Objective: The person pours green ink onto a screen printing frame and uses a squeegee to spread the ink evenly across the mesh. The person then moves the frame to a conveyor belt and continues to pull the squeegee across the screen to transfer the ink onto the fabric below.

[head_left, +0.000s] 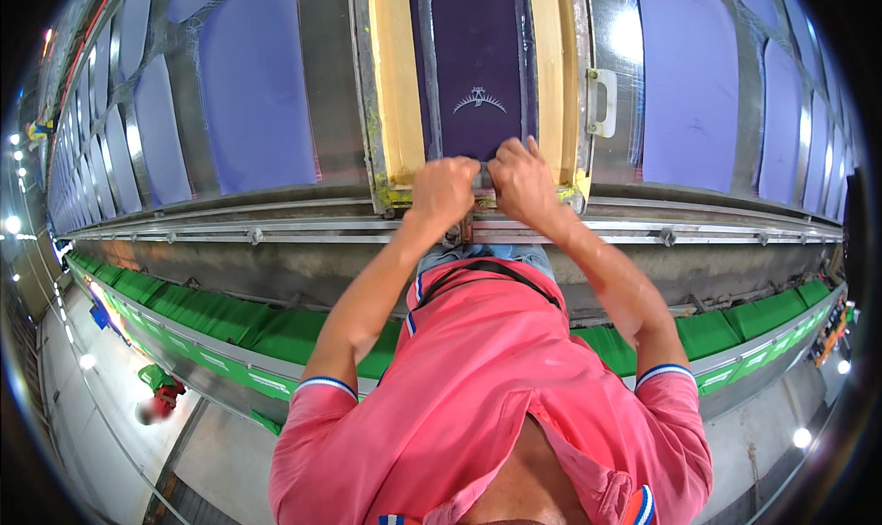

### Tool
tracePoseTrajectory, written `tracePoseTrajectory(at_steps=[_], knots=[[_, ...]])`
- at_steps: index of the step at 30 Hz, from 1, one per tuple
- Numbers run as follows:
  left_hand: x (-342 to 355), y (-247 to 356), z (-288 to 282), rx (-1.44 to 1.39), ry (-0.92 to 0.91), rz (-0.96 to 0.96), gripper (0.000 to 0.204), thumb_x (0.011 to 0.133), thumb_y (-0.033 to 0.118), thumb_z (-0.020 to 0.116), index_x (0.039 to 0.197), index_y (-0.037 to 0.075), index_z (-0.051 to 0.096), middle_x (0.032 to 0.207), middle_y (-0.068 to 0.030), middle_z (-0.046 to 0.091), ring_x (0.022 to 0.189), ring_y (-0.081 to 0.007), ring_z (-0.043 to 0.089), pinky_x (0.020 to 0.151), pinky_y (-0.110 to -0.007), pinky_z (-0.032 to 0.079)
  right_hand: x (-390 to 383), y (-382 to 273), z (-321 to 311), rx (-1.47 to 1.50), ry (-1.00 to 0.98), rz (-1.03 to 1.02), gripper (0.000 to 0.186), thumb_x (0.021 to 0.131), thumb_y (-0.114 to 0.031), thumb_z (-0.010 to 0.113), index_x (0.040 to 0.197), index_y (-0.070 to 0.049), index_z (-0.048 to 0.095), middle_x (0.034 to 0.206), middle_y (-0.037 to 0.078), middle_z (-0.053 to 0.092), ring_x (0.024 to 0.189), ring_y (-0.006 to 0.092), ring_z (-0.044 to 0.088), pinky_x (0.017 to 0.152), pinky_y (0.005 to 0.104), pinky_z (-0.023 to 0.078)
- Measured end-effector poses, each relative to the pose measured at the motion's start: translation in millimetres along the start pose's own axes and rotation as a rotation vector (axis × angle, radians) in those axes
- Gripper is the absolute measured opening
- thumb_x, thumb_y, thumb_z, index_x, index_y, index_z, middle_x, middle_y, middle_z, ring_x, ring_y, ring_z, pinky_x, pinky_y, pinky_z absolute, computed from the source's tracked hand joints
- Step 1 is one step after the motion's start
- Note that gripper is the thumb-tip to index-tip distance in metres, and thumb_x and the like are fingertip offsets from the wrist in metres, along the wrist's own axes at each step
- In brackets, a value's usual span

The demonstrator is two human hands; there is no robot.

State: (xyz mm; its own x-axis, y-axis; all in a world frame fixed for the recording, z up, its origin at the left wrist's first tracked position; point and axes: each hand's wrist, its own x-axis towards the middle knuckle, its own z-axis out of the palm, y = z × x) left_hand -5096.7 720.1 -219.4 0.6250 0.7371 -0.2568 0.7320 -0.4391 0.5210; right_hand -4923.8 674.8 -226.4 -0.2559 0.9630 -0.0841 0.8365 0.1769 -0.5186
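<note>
A screen-printing frame (372, 112) lies in front of me, its dark purple mesh (473, 29) carrying a pale curved motif (479, 101). Yellowish bands run down both sides of the mesh. At the near end of the frame, my left hand (443, 192) is closed with its knuckles up. My right hand (522, 180) is closed close beside it, thumb side toward the left hand. A little of a greyish piece shows between the two fists; the fingers hide the rest, so its kind cannot be made out. A white handle (603, 103) sits on the frame's right edge.
Lavender fabric pieces (253, 84) lie on the long metal table, with another piece (689, 89) right of the frame. A metal rail (331, 233) runs along the table's near edge. Behind me stretches a row of green cloth (276, 334). Another person (163, 398) is far off at lower left.
</note>
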Motion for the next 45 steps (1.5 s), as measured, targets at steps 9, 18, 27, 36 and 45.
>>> tracePoseTrajectory(at_steps=[9, 18, 27, 36, 45], knots=[[259.3, -56.9, -110.1, 0.279, 0.105, 0.014, 0.028, 0.077, 0.01, 0.062, 0.099, 0.017, 0.078, 0.089, -0.0159, 0.074, 0.084, -0.0373, 0.071, 0.076, -0.048, 0.058, 244.1, 146.9, -69.0, -0.123, 0.08, 0.023, 0.009, 0.066, -0.008, 0.068, 0.075, -0.008, 0.068, 0.086, 0.011, 0.069, 0.093, 0.0323, 0.065, 0.083, 0.0435, 0.053], [430.1, -117.2, -160.0, 0.378, 0.311, 0.129, 0.017, 0.07, 0.01, 0.062, 0.079, 0.001, 0.073, 0.085, -0.0259, 0.07, 0.082, -0.0451, 0.069, 0.074, -0.056, 0.056, 402.5, 210.5, -141.2, -0.291, -0.068, 0.178, 0.018, 0.07, -0.017, 0.07, 0.083, -0.006, 0.076, 0.084, 0.023, 0.072, 0.082, 0.0406, 0.071, 0.071, 0.0493, 0.056], [235.3, -61.5, -94.0, 0.294, 0.115, 0.08, 0.02, 0.073, 0.012, 0.063, 0.089, 0.016, 0.076, 0.082, -0.0142, 0.072, 0.082, -0.0351, 0.071, 0.071, -0.048, 0.058, 216.0, 129.3, -59.9, -0.133, 0.148, -0.073, 0.01, 0.071, -0.01, 0.069, 0.08, -0.01, 0.072, 0.085, 0.012, 0.066, 0.086, 0.0326, 0.065, 0.086, 0.0431, 0.054], [-8.1, 4.3, 8.4, 0.047, 0.069, 0.072, 0.028, 0.069, -0.002, 0.061, 0.094, 0.005, 0.071, 0.096, -0.0113, 0.074, 0.091, -0.0322, 0.071, 0.075, -0.042, 0.057, -12.5, 1.3, -7.8, 0.05, -0.063, -0.041, 0.023, 0.073, -0.017, 0.075, 0.091, -0.003, 0.071, 0.09, 0.013, 0.063, 0.104, 0.0312, 0.061, 0.097, 0.0571, 0.046], [-20.4, 4.6, 17.6, 0.101, 0.119, 0.073, 0.027, 0.07, 0.002, 0.064, 0.094, 0.007, 0.073, 0.099, -0.0113, 0.074, 0.092, -0.0316, 0.071, 0.076, -0.044, 0.057, 40.8, 186.7, -31.5, 0.275, 0.422, 0.85, 0.047, 0.096, -0.045, 0.056, 0.101, 0.0, 0.071, 0.099, 0.024, 0.069, 0.096, 0.0428, 0.064, 0.088, 0.049, 0.049]])
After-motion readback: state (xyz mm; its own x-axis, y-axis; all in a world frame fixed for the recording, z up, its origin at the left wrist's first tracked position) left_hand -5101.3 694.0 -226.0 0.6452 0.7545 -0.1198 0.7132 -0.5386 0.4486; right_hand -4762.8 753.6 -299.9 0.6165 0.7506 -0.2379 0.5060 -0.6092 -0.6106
